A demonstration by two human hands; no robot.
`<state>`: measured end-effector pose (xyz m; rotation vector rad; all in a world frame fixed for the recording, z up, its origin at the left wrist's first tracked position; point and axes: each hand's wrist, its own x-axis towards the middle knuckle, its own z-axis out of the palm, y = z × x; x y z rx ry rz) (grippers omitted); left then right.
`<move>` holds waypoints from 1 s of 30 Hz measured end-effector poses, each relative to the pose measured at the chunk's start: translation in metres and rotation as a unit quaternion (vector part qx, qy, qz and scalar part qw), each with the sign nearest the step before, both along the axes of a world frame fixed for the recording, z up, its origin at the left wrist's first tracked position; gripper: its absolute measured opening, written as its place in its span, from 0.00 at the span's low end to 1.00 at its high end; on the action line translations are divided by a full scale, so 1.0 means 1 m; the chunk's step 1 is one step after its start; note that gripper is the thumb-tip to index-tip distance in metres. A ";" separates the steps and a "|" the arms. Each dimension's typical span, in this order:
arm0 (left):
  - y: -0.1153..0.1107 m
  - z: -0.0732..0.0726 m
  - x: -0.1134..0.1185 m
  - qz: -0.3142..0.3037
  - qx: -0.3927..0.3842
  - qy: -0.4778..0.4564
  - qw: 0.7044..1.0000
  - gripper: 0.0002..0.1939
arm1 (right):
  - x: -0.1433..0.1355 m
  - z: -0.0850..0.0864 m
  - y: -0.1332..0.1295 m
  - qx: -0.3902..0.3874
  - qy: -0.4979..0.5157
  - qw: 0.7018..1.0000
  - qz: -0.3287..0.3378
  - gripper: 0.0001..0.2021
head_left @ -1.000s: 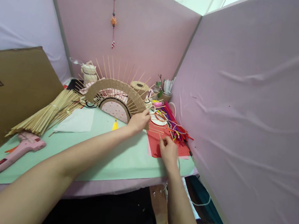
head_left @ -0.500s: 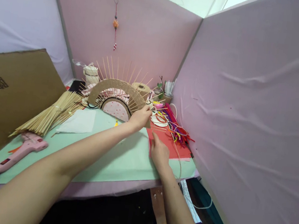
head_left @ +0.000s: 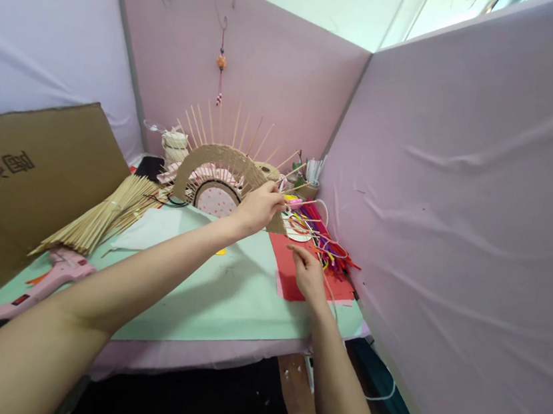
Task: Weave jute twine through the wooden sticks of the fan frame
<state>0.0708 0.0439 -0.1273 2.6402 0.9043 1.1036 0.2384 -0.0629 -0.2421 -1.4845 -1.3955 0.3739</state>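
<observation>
A half-round fan frame (head_left: 215,154) of thin wooden sticks, with a broad woven tan band, stands tilted on the table. A pink dotted half-disc (head_left: 215,199) sits at its inner edge. My left hand (head_left: 260,208) grips the right part of the band, its fingers closed around the sticks there. Below the lower right stick tips is my right hand (head_left: 309,273), over red paper (head_left: 293,273). Its thumb and forefinger are pinched together; whatever lies between them is too small to make out. A thin cord (head_left: 332,298) hangs beside that hand.
On the left lie a bundle of sticks (head_left: 97,215), a pink glue gun (head_left: 53,277), a white cloth (head_left: 148,230) and a leaning cardboard sheet (head_left: 25,203). Colourful pipe cleaners (head_left: 332,244) lie back right, near a twine roll (head_left: 267,169) and a pot of white sticks (head_left: 313,178). Pink partitions enclose the table.
The camera view has shifted slightly. The fan frame's right side tilts more toward me in my left hand. My right hand has moved a little right, its fingers drawn closer together.
</observation>
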 end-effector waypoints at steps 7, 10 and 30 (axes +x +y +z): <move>-0.010 0.010 -0.009 -0.016 0.001 0.040 0.999 0.13 | 0.011 0.010 0.012 -0.053 0.227 0.971 0.050 0.19; -0.012 0.006 -0.010 -0.019 -0.004 0.061 0.998 0.13 | 0.015 0.020 0.011 -0.029 0.239 0.970 0.038 0.17; -0.016 -0.031 0.010 0.026 -0.047 0.161 0.985 0.15 | 0.012 0.014 -0.027 -0.005 0.099 0.993 -0.063 0.15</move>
